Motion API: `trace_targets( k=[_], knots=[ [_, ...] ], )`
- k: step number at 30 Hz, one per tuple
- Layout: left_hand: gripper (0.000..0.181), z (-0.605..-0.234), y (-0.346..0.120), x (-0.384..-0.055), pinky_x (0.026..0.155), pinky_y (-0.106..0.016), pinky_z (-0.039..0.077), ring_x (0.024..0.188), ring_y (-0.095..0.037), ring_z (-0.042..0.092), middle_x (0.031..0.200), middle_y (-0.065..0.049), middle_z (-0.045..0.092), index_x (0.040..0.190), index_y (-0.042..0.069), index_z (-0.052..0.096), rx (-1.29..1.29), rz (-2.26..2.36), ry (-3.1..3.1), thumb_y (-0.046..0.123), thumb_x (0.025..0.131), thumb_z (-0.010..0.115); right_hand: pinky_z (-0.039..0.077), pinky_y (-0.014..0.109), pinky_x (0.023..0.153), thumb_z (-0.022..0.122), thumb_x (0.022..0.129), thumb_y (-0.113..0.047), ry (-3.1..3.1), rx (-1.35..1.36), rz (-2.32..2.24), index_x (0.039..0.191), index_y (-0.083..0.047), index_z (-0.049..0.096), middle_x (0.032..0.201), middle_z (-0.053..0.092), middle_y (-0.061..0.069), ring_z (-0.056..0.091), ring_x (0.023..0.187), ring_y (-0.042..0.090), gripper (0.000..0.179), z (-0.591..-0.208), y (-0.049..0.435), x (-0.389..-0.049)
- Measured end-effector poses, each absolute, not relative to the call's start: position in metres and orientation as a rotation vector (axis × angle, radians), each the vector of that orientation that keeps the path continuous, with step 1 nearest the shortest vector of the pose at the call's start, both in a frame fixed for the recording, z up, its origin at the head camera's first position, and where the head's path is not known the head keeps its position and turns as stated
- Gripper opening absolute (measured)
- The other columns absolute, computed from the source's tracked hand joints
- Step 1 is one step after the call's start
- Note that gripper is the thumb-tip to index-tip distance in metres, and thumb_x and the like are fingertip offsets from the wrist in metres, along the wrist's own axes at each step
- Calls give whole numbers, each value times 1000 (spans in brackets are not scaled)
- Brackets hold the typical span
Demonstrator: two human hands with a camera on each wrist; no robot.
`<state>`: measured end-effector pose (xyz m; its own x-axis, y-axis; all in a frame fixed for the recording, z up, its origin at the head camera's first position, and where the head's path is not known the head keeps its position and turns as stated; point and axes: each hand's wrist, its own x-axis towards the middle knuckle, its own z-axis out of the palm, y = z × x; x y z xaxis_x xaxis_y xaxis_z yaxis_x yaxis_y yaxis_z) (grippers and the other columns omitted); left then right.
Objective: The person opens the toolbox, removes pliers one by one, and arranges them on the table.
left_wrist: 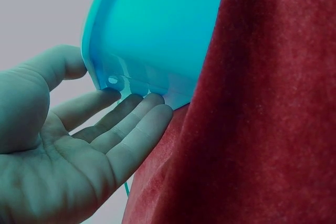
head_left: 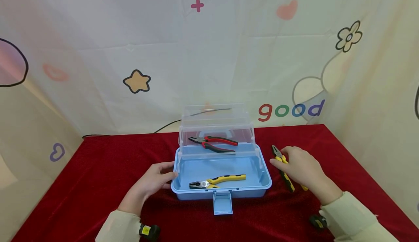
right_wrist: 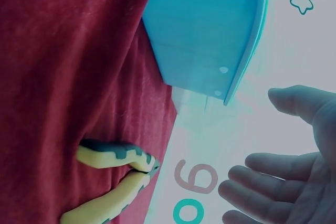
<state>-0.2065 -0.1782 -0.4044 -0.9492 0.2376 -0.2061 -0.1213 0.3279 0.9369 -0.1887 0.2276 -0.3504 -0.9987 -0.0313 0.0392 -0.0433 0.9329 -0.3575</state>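
Note:
A light blue toolbox (head_left: 245,193) stands with its clear lid (head_left: 216,118) raised and its front latch (head_left: 223,202) hanging down. My left hand (head_left: 154,178) holds its left end, thumb on the rim and fingers against the outer wall. Inside lie yellow-and-black pliers (head_left: 229,178), jaws to the left. Red-and-black pliers (head_left: 222,139) show behind clear plastic at the back. Right of the box, my right hand (head_left: 302,165) is over another pair of yellow-and-black pliers (head_left: 289,184), partly hiding them. In the right wrist view its fingers are extended and apart from these pliers (right_wrist: 107,158).
A dark red cloth (head_left: 114,162) covers the table. Behind it hangs a pale printed curtain (head_left: 209,53). A thin dark cable (head_left: 167,125) runs along the back edge behind the box. Small black devices (head_left: 149,231) sit at both wrists.

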Motion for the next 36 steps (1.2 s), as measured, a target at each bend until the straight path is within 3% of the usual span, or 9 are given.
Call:
trace_targets(
  k=[12,21,28,36],
  knots=[
    [50,-404,-178,-207,80,-41,58,92,-23,67,133,-23,52,137,-1,45,75,1651,2304,15,92,59,56,50,78,67,83,-41,-3019,114,533,123,5,57,117,61,25,60,101,38,62,-345,207,-192],
    [50,-403,-177,-206,80,-41,57,92,-23,67,134,-23,52,138,-1,45,80,1643,2314,15,92,59,57,46,74,67,83,-38,-2993,172,520,119,5,59,109,64,21,62,91,30,57,-338,197,-196],
    [51,-404,-177,-206,79,-41,58,93,-24,67,133,-24,52,138,-2,45,75,1654,2304,14,92,59,57,47,78,69,82,-38,-2990,242,486,118,4,60,111,64,22,63,95,33,57,-332,184,-201],
    [51,-404,-178,-206,80,-41,58,95,-24,67,133,-23,52,137,-2,45,87,1659,2301,15,92,59,58,39,70,70,81,-32,-2964,383,467,114,4,63,99,69,16,63,79,22,49,-324,173,-210]
  ],
)
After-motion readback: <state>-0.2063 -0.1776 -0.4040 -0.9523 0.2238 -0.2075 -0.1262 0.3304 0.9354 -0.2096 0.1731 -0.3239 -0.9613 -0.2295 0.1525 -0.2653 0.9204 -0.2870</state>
